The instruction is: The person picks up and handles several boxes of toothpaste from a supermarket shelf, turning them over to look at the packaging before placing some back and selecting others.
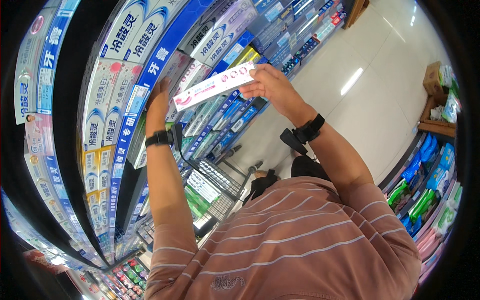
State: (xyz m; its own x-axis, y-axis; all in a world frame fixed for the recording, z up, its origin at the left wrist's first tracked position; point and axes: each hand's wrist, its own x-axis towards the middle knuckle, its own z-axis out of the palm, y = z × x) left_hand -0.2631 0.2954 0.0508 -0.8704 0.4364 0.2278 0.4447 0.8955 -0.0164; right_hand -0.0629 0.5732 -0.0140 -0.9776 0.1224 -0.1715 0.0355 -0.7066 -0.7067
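My right hand [270,85] grips one end of a long white toothpaste box [215,86] with pink print, thumb on top and fingers below. The box is tilted, its far-from-hand end pointing left toward the shelf. My left hand [158,97] reaches in at the shelf edge, beside a blue shelf strip [145,82] and a stacked pale toothpaste box [176,67]. Its fingers are partly hidden among the boxes, so I cannot make out what they touch. Both wrists wear a black strap with a small device.
Shelves of toothpaste boxes [102,85] rise along my left. Below my left arm stands a metal shopping cart [217,172] with a green-and-white package [200,192]. Pale floor tiles [370,65] stretch right, toward a low shelf with bagged goods [425,200] and a cardboard box [432,77].
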